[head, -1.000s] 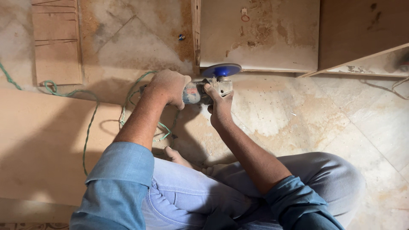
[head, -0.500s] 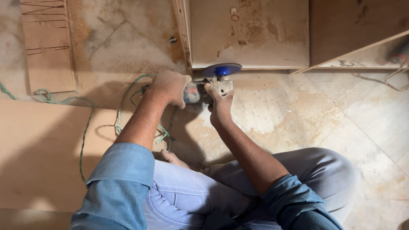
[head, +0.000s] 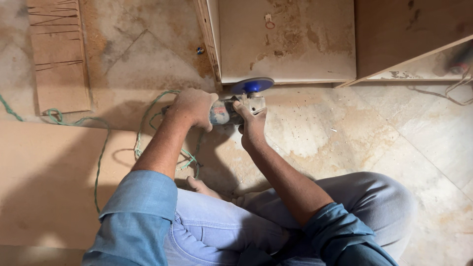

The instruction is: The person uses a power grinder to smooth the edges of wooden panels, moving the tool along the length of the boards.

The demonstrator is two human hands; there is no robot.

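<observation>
I hold an angle grinder (head: 227, 111) with a round blue disc (head: 252, 85) over a dusty stone floor. My left hand (head: 193, 107) wraps the grinder's rear body. My right hand (head: 252, 120) grips its head just under the disc. The disc sits level at the near edge of a wooden cabinet panel (head: 286, 42), close to its lower left corner. A green twisted cord (head: 143, 133) trails from the tool across the floor to the left. I am seated with my jeans-clad legs folded below.
A large plywood sheet (head: 44, 182) lies on the floor at left. A narrow scored wood strip (head: 58, 54) lies at top left. Another wooden box frame (head: 414, 44) stands at top right, with loose wire (head: 456, 88) beside it. Sawdust covers the floor.
The view has shifted so the cabinet and floor pieces slide left in the frame. Both hands keep their grip on the grinder, with the disc staying at the panel's near edge.
</observation>
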